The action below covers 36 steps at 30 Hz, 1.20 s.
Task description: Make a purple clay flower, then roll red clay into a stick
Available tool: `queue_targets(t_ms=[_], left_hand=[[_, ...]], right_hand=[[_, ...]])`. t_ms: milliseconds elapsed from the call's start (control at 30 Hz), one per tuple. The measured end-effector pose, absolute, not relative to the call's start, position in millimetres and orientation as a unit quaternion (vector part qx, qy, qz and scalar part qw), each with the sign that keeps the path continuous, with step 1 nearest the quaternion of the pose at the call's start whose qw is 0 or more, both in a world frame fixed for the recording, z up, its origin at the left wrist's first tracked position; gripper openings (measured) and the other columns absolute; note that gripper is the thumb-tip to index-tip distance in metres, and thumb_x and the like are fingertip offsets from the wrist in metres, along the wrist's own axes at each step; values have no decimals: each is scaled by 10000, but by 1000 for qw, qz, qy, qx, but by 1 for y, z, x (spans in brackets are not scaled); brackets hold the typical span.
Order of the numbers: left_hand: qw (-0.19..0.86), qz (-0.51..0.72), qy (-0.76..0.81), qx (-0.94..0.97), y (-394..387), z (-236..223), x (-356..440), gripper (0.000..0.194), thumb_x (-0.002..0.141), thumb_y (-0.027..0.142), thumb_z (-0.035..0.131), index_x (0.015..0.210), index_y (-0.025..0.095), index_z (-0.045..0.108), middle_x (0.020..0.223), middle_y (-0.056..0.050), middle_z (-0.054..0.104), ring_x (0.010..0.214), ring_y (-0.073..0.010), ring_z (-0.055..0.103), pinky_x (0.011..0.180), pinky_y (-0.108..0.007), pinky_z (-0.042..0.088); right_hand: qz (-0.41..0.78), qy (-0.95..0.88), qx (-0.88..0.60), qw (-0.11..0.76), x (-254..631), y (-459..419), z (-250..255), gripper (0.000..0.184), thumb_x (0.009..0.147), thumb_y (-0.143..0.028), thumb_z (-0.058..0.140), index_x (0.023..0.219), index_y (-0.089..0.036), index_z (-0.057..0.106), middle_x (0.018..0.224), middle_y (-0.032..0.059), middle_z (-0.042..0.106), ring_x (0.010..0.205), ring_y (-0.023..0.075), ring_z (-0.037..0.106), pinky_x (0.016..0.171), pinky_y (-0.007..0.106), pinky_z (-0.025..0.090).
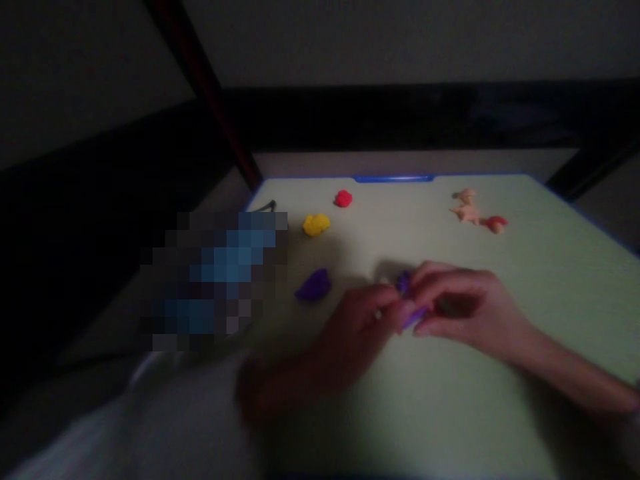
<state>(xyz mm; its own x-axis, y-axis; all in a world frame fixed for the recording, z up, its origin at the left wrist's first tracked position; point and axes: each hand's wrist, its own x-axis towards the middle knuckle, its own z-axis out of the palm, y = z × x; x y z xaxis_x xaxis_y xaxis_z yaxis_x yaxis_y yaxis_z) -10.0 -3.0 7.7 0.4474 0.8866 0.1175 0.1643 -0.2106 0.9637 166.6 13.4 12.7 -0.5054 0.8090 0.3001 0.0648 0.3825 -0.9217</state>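
Pinching left hand [363, 320]: reaching in from eight o'clock, we grasp a small piece of purple, clay-like material [415, 317] between thumb and forefinger.
Right hand [470, 307]: coming from four o'clock, our fingertips close on the same piece, meeting the other hand's.
Purple piece: we have it between both sets of fingertips, at the centre of our clock face; our fingers partly cover it, so we cannot tell its full shape.
Tabletop: we work above a pale, smooth, blue-edged tabletop [380, 413], with a glossy blue strip [393, 179] on its far edge at twelve o'clock.
Purple lump: between nine and ten o'clock we see a larger, smooth purple lump with a tapered end [314, 285], apart from our fingers.
Yellow and red: a rounded, uneven yellow lump [317, 225] lies at ten o'clock; a smaller, bumpy red lump [343, 199] sits farther off, near eleven.
Peach group: toward one o'clock we see irregular peach-coloured pieces [467, 213], with a red-and-peach piece [496, 225] just beside them, nearer two.
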Motion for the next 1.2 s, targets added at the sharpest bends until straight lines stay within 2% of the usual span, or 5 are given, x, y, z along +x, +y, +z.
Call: queue_targets(t_ms=[200, 400, 600, 1000, 1200], left_hand=[[536, 348, 367, 676, -3, 6, -11, 305, 854, 297, 454, 583, 159, 480, 515, 43, 416, 495, -72, 389, 473, -207, 289], [619, 384, 389, 563, -2, 1, -10, 357, 821, 481, 471, 664, 162, 505, 520, 45, 454, 431, -57, 383, 394, -183, 276], [662, 362, 418, 506, 3, 3, -10, 244, 713, 369, 641, 660, 136, 595, 485, 63, 442, 370, -32, 346, 333, -161, 255], [677, 356, 408, 499, 4, 3, -11, 227, 735, 332, 647, 632, 134, 602, 476, 74, 440, 368, -22, 345, 337, -155, 266], [674, 346, 415, 504, 4, 1, -12, 266, 744, 350, 632, 603, 136, 563, 459, 66, 442, 377, -32, 362, 352, -158, 281]], right_hand=[[456, -746, -290, 389, 168, 13, 14, 62, 715, -219, 731, 742, -181, 690, 784, 34, 631, 747, 134, 603, 578, 242, 480], [389, -745, -306, 448, 167, 12, 14, 25, 715, -201, 727, 725, -198, 705, 763, 32, 628, 690, 125, 599, 541, 238, 475], [331, -765, -310, 457, 169, 13, 12, 87, 717, -149, 716, 779, -210, 712, 811, 38, 624, 727, 137, 607, 551, 245, 493], [213, -835, -271, 429, 171, 12, 18, 212, 762, -104, 663, 927, -225, 721, 837, 44, 594, 737, 131, 601, 595, 244, 509], [212, -830, -283, 432, 171, 13, 16, 176, 747, -122, 684, 901, -199, 720, 830, 40, 608, 746, 124, 601, 624, 237, 514]])
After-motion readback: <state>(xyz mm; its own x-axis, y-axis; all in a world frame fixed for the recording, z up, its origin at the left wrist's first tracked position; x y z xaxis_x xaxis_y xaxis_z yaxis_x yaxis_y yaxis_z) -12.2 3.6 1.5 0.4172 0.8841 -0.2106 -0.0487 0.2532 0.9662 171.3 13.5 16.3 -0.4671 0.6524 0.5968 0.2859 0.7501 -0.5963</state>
